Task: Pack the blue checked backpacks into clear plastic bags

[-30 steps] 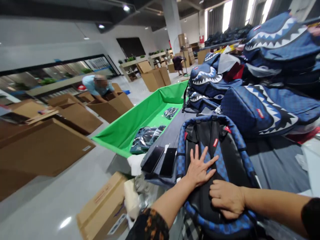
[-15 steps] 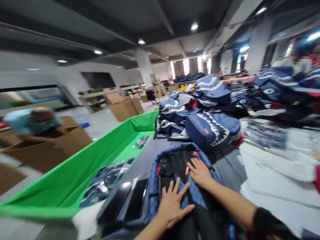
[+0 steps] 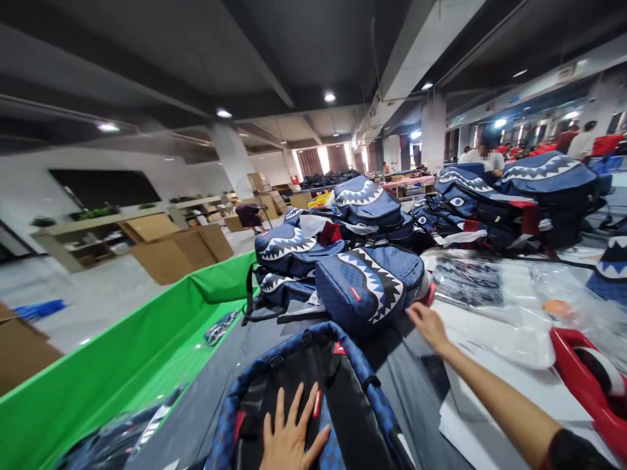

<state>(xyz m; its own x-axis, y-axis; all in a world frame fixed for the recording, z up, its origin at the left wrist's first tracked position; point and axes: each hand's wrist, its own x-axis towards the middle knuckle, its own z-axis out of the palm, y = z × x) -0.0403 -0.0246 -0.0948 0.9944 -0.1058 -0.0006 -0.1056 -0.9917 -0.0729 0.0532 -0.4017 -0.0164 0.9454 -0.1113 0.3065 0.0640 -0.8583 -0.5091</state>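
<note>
Fingers [image 3: 283, 418] of left hand [image 3: 289, 444] spread flat on back panel of near backpack [image 3: 343, 398], pinning it face-down on tabletop [image 3: 421, 378]. Right hand [image 3: 427, 324] reached out, fingers loosely open, just beside shark backpack [image 3: 367, 284] atop pile, holding nothing.

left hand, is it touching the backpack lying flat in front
Touching: the head view shows the left hand pressed flat, fingers spread, on the backpack's black back panel.

ceiling [image 3: 294, 46]: dark, beamed, spot lamps | pillars [image 3: 230, 160]: white | floor [image 3: 112, 294]: pale, glossy | windows [image 3: 337, 156]: curtained, far end
</note>
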